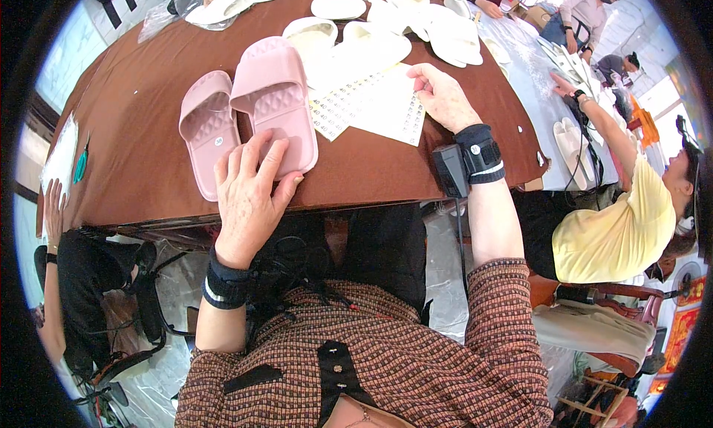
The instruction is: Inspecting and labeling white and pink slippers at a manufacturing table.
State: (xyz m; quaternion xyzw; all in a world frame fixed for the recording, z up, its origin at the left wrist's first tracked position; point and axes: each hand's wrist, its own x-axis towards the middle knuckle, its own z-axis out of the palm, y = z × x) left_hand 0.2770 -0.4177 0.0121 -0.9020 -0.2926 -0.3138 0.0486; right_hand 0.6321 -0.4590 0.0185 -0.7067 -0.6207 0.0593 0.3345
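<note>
A pair of pink slide slippers lies side by side on the brown-covered table, with quilted insoles. My left hand (249, 187) rests on their heel ends, fingers spread, the fingertips touching the right slipper (276, 94). On the heel of the left slipper (208, 120) sits a small round white sticker. To the right of the pair, sheets of round stickers (386, 105) lie partly overlapped. Over the upper right edge of these sheets is my right hand (445, 97), its thumb and forefinger brought together. Whatever may be between those fingertips is too small to make out.
Several white slippers (375, 46) are heaped beyond the sheets. A teal tassel (80, 164) lies at the table's left, near another person's hand (54, 205). On the right, a person in yellow (616, 227) reaches over an adjoining table. A black box (449, 168) hangs by my right wrist.
</note>
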